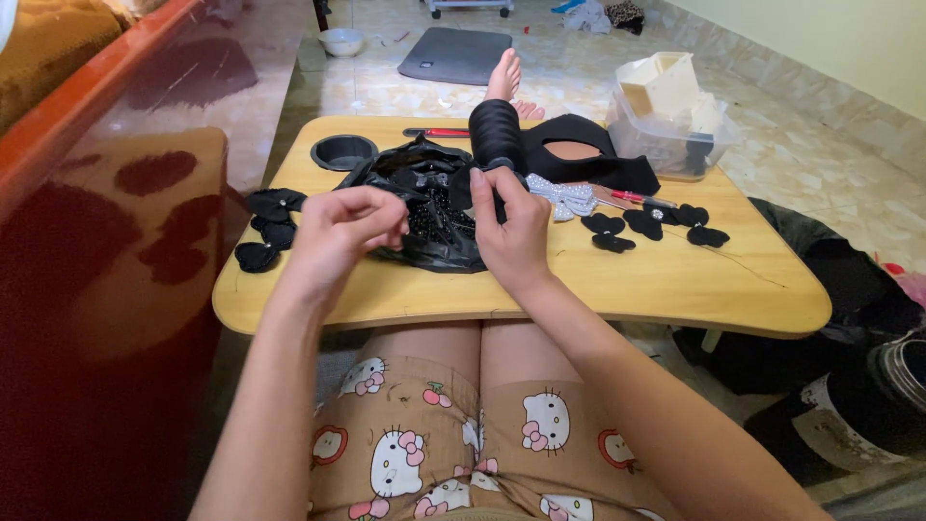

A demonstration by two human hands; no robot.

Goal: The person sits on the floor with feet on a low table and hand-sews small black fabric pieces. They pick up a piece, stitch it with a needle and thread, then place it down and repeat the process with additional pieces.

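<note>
A small wooden lap table (pixel 675 280) stands over my legs. On it lies a black plastic bag (pixel 434 207) of small black beads. My left hand (pixel 338 232) hovers at the bag's left edge with fingers pinched together, apparently on a tiny bead or thread. My right hand (pixel 511 227) rests on the bag's right side and grips a small black fabric piece near a black roll (pixel 495 135). A silver beaded bow (pixel 564 198) lies just right of that hand.
Black fabric bows lie at the table's left edge (pixel 270 227) and to the right (pixel 651 227). A black fabric piece (pixel 588 154), a red pen (pixel 436 132) and a cup hole (pixel 343 151) sit further back. A clear plastic box (pixel 670 121) stands at the far right corner.
</note>
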